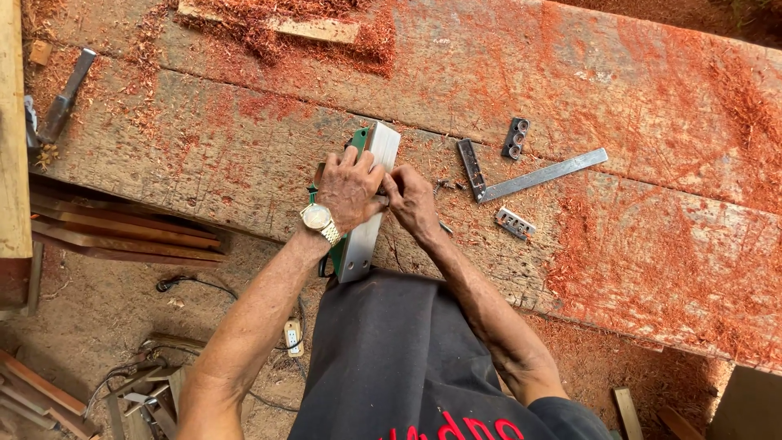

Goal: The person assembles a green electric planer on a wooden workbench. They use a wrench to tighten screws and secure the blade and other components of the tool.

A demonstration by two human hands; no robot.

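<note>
Rough plank workbench [619, 244], thick with red sawdust [269, 24]; dirt floor below with stacked boards [122, 236] and a power strip [292, 336]. I see an electric hand planer [368, 213], green body, metal sole turned up, lying on the near edge of the bench. Left hand [349, 189], wristwatch [318, 218] on it, clamps over the planer, fingers curled round its body. Right hand [413, 202] presses in from the side, fingertips pinched at the middle of the sole; whether they grip some small part, I cannot tell. Just to the right: a flat metal blade strip [544, 174], a dark bar [470, 167], two small drilled plates [515, 138]. A hammer [61, 102] sits far left.
</note>
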